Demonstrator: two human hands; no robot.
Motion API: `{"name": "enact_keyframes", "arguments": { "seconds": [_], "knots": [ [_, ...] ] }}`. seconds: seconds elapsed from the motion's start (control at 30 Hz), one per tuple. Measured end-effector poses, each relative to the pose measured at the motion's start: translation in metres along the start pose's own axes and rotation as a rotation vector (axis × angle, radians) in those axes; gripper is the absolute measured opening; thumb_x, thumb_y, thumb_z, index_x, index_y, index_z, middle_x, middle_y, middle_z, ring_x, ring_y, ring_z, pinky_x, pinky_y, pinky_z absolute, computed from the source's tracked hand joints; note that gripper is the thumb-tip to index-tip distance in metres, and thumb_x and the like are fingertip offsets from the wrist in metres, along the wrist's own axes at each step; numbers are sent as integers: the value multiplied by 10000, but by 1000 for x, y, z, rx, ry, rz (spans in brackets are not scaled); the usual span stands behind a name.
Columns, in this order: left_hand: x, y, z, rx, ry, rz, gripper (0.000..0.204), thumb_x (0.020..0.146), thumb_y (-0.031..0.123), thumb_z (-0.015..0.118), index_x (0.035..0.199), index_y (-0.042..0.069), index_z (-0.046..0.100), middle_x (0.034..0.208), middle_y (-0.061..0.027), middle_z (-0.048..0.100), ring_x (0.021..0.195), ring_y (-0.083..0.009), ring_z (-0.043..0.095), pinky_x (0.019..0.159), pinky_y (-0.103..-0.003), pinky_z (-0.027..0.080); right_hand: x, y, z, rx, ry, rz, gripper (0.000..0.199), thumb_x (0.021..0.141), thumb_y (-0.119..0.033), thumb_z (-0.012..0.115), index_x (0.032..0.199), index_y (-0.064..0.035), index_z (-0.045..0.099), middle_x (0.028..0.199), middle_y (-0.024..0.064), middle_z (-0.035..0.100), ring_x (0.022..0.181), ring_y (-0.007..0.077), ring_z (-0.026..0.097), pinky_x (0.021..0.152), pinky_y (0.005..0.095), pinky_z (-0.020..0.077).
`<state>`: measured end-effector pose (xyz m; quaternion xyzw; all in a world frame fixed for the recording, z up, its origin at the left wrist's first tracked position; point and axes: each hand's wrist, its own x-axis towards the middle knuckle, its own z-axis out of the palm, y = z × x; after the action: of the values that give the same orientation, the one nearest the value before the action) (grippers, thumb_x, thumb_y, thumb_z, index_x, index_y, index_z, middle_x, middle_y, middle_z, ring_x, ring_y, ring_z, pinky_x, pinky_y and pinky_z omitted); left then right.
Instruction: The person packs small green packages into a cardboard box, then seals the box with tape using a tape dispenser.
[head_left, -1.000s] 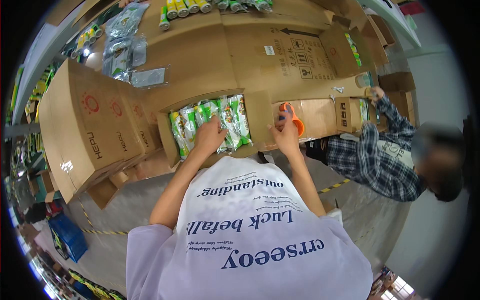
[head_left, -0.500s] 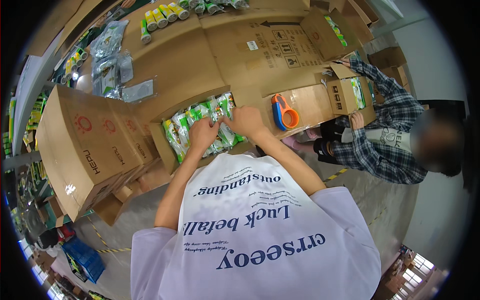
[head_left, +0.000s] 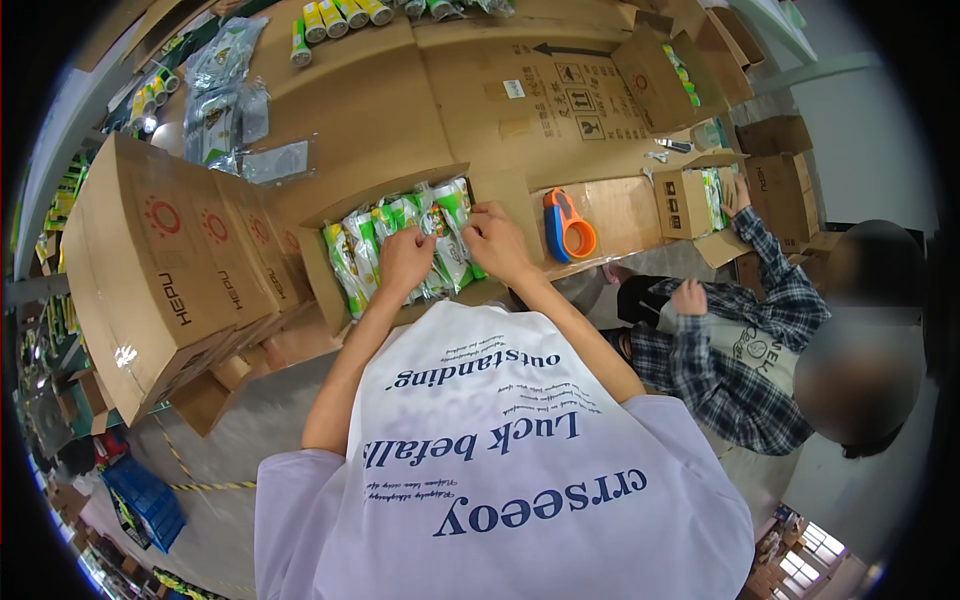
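An open carton in front of me holds a row of green-and-white plastic packets, standing side by side. My left hand is over the middle of the row, its fingers curled closed against a packet. At the right end of the row, my right hand has its fingers bent round the side of the last packet, close to the carton's right wall. The undersides of both hands and their fingertips are partly hidden.
Stacked brown cartons stand at the left. An orange-and-blue tool with a ring lies right of my carton. Beyond are clear plastic bags and yellow-green tubes. At right, a co-worker in a plaid shirt reaches to another carton.
My hands have moved apart: the right has shifted to the row's right end, the left stays near the middle. The co-worker has leaned back, one hand off their carton.
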<state>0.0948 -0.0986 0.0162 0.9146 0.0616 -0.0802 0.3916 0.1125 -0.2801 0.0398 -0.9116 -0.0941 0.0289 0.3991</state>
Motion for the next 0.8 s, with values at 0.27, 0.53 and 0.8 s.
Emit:
{"name": "enact_keyframes", "arguments": {
  "seconds": [0.27, 0.53, 0.8],
  "knots": [
    [0, 1, -2, -101, 8, -84, 304, 833, 255, 642, 709, -20, 613, 702, -244, 625, 705, -416, 621, 647, -476, 480, 18, -8, -10, 272, -223, 389, 322, 839, -294, 678, 924, 10, 614, 1010, 187, 610, 818, 280, 625, 727, 381, 509],
    [-1, -4, 0, -52, 39, -38, 308, 828, 243, 636, 693, -32, 602, 700, -253, 621, 701, -422, 620, 656, -489, 475, 24, 22, -11, 467, -297, 367, 564, 717, -213, 797, 1159, 41, 556, 875, 118, 678, 823, 198, 652, 747, 337, 515],
    [0, -2, 1, -21, 5, -6, 321, 842, 256, 642, 680, -18, 596, 679, -241, 616, 684, -422, 613, 639, -497, 467, 24, -19, -16, -206, -60, 194, 658, 663, -249, 791, 1140, 61, 460, 842, 253, 665, 813, 416, 661, 706, 466, 538]
  ]
}}
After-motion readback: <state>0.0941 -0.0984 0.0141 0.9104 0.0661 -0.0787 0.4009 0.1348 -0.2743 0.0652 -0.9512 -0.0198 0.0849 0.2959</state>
